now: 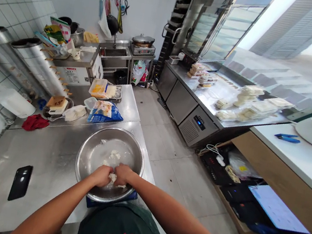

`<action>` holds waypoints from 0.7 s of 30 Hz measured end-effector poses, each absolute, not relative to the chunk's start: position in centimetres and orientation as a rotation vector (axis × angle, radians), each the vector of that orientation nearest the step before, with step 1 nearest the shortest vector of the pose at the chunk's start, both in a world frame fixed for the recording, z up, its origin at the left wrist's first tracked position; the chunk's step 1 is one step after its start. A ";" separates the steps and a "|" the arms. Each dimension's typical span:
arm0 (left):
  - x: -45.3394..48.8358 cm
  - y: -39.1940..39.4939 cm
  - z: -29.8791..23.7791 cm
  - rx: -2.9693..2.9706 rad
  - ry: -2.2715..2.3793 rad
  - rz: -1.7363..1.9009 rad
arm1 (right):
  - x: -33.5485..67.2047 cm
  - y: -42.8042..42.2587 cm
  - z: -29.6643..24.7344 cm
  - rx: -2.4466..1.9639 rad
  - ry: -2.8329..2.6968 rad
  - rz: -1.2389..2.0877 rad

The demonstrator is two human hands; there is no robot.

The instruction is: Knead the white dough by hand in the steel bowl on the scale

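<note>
A large stainless steel bowl (pixel 85 157) stands on a blue mat or pad (pixel 110 204) at the near edge of a steel table. My left hand (pixel 102 176) and my right hand (pixel 122 174) are both down inside the bowl, close together. Between them they squeeze a lump of soft white dough (pixel 111 178), which is partly hidden by my fingers. A second white clump (pixel 114 155) lies farther up the bowl, apart from my hands, with white smears on the steel around it.
A black phone (pixel 20 183) lies on the steel table (pixel 53 156) left of the bowl. Beyond stand a blue-and-white bag (pixel 105 112), plastic tubs (pixel 97 88) and a red cloth (pixel 35 122). A steel counter (pixel 208 90) holding white packaged food runs along the right.
</note>
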State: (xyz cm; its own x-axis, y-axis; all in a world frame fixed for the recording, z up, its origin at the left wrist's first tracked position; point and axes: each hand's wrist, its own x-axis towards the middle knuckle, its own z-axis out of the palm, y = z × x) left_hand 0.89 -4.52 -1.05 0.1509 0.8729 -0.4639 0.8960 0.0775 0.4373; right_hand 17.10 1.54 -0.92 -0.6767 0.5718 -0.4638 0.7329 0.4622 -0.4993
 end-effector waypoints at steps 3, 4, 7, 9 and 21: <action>0.6 -4.0 -1.5 1.403 1.718 0.300 | 17.9 2.6 -0.3 1.144 2.372 -1.231; 0.5 -3.7 -1.6 1.254 1.676 0.423 | 18.1 2.9 -0.2 1.228 2.304 -1.371; 0.3 -3.1 -2.0 0.983 1.567 0.643 | 18.4 3.4 -0.2 1.381 2.102 -1.831; 0.0 -2.6 -1.9 0.984 1.614 0.626 | 18.3 3.4 -0.4 1.412 1.993 -2.024; -3.2 -0.7 0.2 1.627 2.235 -0.080 | 18.3 3.5 -1.1 1.688 2.186 -1.720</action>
